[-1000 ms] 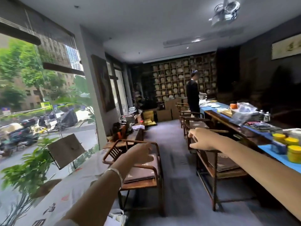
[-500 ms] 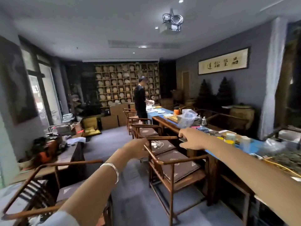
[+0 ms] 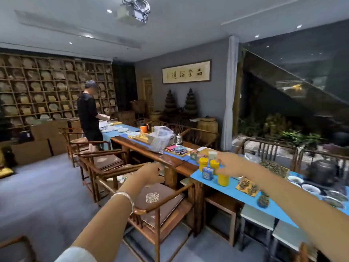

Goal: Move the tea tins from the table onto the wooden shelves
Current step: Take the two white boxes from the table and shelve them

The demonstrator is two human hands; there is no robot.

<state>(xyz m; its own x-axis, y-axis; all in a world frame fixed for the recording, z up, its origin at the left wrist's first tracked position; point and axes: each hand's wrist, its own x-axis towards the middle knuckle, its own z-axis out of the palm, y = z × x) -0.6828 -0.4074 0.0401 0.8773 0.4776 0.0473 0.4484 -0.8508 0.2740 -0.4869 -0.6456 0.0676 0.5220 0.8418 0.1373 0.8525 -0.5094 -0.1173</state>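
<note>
Reaching over the table (image 3: 181,165): right hand (image 3: 229,164) empty, fingers spread, beside three yellow tins (image 3: 222,179) at 1 o'clock; one blue tin (image 3: 207,173) just left. Left hand (image 3: 149,173) loosely curled, empty, above one chair (image 3: 160,203). Wooden shelves (image 3: 52,89) far, 10 o'clock.

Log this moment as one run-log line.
phase: reach | right hand: open, over yellow tea tins on blue runner | left hand: empty, above chair | tins moved: none visible
</note>
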